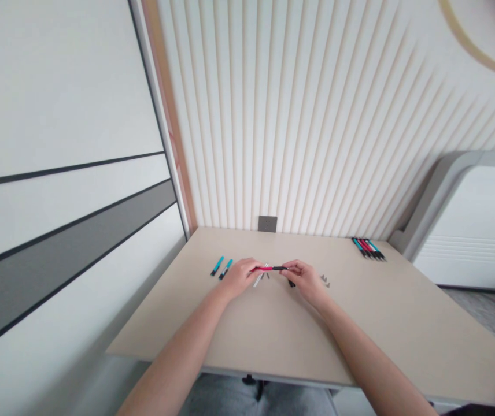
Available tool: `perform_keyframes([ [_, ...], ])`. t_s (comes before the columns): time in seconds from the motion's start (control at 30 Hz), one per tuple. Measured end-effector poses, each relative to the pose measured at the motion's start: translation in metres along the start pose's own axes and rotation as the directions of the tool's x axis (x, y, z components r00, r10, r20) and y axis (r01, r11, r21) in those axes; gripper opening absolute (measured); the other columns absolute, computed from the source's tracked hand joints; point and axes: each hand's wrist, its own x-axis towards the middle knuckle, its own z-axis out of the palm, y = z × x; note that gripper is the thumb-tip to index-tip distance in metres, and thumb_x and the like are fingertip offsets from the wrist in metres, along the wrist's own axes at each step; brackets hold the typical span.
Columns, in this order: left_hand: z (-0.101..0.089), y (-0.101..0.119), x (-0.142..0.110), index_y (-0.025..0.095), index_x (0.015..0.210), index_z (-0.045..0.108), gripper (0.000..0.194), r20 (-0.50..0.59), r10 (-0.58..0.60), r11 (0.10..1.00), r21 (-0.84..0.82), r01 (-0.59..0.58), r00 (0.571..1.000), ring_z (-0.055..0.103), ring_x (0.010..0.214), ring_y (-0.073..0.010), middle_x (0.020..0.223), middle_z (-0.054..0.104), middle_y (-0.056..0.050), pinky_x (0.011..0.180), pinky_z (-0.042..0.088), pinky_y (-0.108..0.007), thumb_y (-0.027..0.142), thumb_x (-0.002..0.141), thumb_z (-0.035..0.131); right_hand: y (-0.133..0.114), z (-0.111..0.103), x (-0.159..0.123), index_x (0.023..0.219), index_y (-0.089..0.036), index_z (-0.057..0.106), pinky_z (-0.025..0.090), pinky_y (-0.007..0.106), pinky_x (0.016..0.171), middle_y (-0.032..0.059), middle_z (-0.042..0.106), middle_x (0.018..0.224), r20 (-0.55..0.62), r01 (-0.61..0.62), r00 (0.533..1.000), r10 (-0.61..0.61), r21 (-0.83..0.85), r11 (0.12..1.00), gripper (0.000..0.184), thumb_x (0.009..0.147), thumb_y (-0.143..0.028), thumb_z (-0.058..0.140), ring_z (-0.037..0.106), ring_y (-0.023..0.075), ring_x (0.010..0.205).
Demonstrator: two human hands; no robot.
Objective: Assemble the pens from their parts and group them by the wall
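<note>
A red-and-black pen (268,268) is held level above the table between my two hands. My left hand (239,277) pinches its red end, while the fingers of my right hand (306,278) close on the black end. Whether the two parts are fully joined I cannot tell. Beneath the pen lie a thin white stick (257,281) and some small grey pieces (268,276). Black parts (291,283) show partly under my right hand, and several small grey cone-like pieces (324,279) sit just right of it. Two teal-and-black pen barrels (221,267) rest to the left of my left hand.
A row of several pens (368,249), teal, red and black, lies at the back right of the beige table (386,323). Behind the table is a ribbed wall with a dark socket (268,223). A white cabinet panel (65,242) stands at the left.
</note>
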Motion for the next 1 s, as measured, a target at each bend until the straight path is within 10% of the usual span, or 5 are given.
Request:
perform_keyframes([
  [0.3, 0.003, 0.001, 0.001, 0.022, 0.101, 0.069, 0.015, 0.000, 0.032, 0.999, 0.012, -0.032, 0.999, 0.065, 0.094, -0.0190, 0.097, 0.072, -0.005, 0.090, 0.047, -0.032, 0.026, 0.096, 0.056, 0.002, -0.001, -0.003, 0.061, -0.020, 0.069, 0.040, 0.028, 0.054, 0.0031, 0.065, 0.054, -0.012, -0.004, 1.000, 0.002, -0.215, 0.977, 0.053, 0.089, -0.059, 0.047, 0.055, 0.0167, 0.050],
  [0.53, 0.002, -0.002, 0.001, 0.022, 0.102, 0.069, 0.017, -0.036, 0.002, 1.000, 0.021, -0.001, 0.999, 0.065, 0.090, -0.0189, 0.096, 0.072, -0.005, 0.085, 0.048, -0.031, 0.029, 0.096, 0.055, -0.011, -0.004, -0.004, 0.112, -0.022, 0.067, 0.047, 0.032, 0.074, 0.0051, 0.073, 0.089, 0.039, 0.155, 0.988, -0.150, -0.331, 0.931, 0.038, 0.084, -0.046, 0.059, 0.063, 0.0209, 0.076],
  [0.8, 0.003, 0.004, 0.001, 0.020, 0.102, 0.068, 0.017, -0.012, 0.060, 0.998, -0.034, -0.061, 0.998, 0.065, 0.092, -0.0182, 0.096, 0.070, -0.006, 0.086, 0.050, -0.031, 0.023, 0.097, 0.053, -0.007, -0.002, -0.007, 0.059, -0.021, 0.065, 0.039, 0.025, 0.055, 0.0010, 0.064, 0.054, 0.124, 0.102, 0.991, -0.054, -0.427, 0.899, 0.056, 0.096, -0.052, 0.036, 0.054, 0.0150, 0.050],
  [1.0, 0.002, 0.005, 0.002, 0.019, 0.103, 0.066, 0.017, -0.021, 0.056, 0.997, -0.060, -0.058, 0.998, 0.064, 0.094, -0.0184, 0.097, 0.067, -0.006, 0.087, 0.051, -0.031, 0.022, 0.098, 0.049, -0.008, -0.001, -0.005, 0.090, -0.021, 0.072, 0.043, 0.026, 0.062, 0.0021, 0.071, 0.076, 0.111, 0.133, 0.989, -0.093, -0.446, 0.885, 0.033, 0.092, -0.045, 0.050, 0.060, 0.0169, 0.064],
])
